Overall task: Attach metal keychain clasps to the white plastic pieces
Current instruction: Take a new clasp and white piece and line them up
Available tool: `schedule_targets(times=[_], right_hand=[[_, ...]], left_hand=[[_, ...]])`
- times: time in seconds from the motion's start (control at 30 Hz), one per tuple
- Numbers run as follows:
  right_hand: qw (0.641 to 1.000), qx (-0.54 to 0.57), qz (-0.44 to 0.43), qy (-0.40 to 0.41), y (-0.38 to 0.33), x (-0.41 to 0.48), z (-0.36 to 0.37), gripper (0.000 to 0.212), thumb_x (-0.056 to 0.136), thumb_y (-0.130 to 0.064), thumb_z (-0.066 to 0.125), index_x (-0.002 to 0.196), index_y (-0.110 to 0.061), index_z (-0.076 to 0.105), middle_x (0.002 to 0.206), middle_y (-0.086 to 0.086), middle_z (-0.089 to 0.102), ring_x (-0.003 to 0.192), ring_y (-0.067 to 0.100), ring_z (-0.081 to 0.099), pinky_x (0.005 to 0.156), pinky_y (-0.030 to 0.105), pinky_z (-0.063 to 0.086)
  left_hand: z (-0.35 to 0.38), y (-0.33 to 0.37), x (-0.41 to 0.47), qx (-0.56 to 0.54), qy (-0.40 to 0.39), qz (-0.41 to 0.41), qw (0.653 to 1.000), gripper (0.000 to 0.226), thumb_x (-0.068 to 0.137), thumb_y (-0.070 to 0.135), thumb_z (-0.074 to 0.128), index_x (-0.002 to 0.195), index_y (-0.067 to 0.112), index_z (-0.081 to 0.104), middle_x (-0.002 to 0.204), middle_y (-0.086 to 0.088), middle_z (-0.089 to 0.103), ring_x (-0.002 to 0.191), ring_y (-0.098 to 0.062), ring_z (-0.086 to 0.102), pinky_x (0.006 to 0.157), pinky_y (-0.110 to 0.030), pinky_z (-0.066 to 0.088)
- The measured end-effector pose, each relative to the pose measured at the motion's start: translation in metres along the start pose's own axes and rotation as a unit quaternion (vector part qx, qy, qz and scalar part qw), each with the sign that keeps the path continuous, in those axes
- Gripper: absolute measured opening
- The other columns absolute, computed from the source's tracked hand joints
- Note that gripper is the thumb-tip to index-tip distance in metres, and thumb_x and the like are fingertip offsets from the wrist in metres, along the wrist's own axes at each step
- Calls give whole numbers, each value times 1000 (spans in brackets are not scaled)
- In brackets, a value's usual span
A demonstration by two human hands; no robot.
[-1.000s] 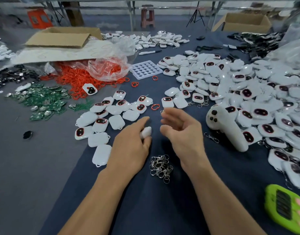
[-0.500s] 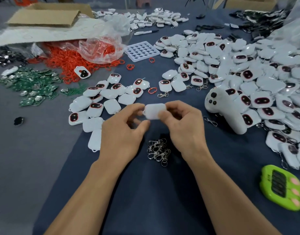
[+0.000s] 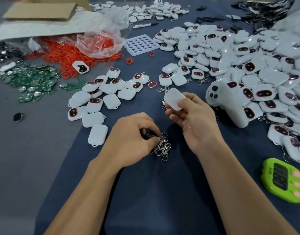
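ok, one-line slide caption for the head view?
Right hand holds a white plastic piece while left hand pinches metal clasps from their small pile.

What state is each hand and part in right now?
Left hand: pinches the clasps.
Right hand: holds a white piece above the cloth.
White piece: plain side up; cannot tell whether a clasp is fitted.
Clasps: loose heap on the cloth.
Bag: open, red rings spilling out.
Timer: face up on the cloth.
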State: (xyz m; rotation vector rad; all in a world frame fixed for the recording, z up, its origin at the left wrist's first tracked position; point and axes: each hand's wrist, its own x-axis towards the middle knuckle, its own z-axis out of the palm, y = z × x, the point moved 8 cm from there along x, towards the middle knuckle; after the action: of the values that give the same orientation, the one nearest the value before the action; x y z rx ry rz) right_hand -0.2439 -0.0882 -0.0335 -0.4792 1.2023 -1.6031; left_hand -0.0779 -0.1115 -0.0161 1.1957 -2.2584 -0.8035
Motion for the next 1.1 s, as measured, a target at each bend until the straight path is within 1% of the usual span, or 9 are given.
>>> schedule_targets(times=[0.1,0.3,0.43,0.5,0.63,0.8,0.9,1.0,1.1], right_hand=[[1000,-22,-13,-9,0,1,0,16,95,5,57,102,-9,55,87,10,75,70,17,71,61,22,55],[988,-129,-73,-49,-3,-2,7,33,82,15,64,86,-17,65,84,4,72,74,16,66,64,24,51],[970,-205,-108,-75,-1,-10,19,28,73,-5,73,71,-26,55,87,27,67,73,20,52,64,38,44],[959,-238,-107,-109,6,-13,30,20,73,-13,68,74,-29,56,89,25,69,71,21,53,64,42,44],[932,-318,-126,-124,17,-16,40,11,75,-24,69,84,-30,66,77,-4,70,65,13,60,60,35,52],[931,-319,-148,-98,16,-17,37,12,80,-18,75,75,-26,69,64,-12,64,57,8,57,54,27,49],[926,-329,-164,-83,13,-18,37,13,79,-16,74,71,-25,68,60,-12,61,54,5,53,50,23,45],[925,-335,-167,-73,12,-20,36,4,71,-21,69,69,-25,71,56,-9,61,52,4,52,49,21,44],[932,-322,-158,-54,11,-19,31,5,70,-20,71,71,-24,73,55,-11,61,51,3,53,48,19,43]], left_hand=[[-1,-2,0,-19,14,-2,1000,14,74,25,82,69,36,75,85,16,67,74,-11,61,62,-16,43],[-16,-13,-1,-112,118,-57,985,11,71,25,77,67,35,75,73,13,68,60,-5,56,57,-14,41],[-25,-20,-5,-144,179,-85,970,10,77,29,76,71,37,76,68,14,68,59,-1,54,56,-10,40],[-29,-20,-6,-149,196,-82,966,11,80,29,75,74,39,76,73,15,70,64,-3,59,58,-14,44],[-31,-16,-6,-137,200,-69,968,13,83,27,69,81,38,76,84,20,73,79,-11,67,70,-28,50],[-32,-12,-7,-133,195,-59,970,13,81,28,67,76,34,77,81,18,74,79,-12,68,71,-31,51],[-32,-9,-8,-130,201,-53,970,19,81,23,71,77,40,79,84,23,74,79,-8,68,68,-23,52],[-32,-5,-10,-135,203,-31,969,35,84,10,76,90,44,79,89,31,74,85,5,70,72,-7,49],[-30,-3,-10,-148,185,-19,971,36,84,7,76,91,42,80,89,28,75,86,3,72,73,-9,51]])
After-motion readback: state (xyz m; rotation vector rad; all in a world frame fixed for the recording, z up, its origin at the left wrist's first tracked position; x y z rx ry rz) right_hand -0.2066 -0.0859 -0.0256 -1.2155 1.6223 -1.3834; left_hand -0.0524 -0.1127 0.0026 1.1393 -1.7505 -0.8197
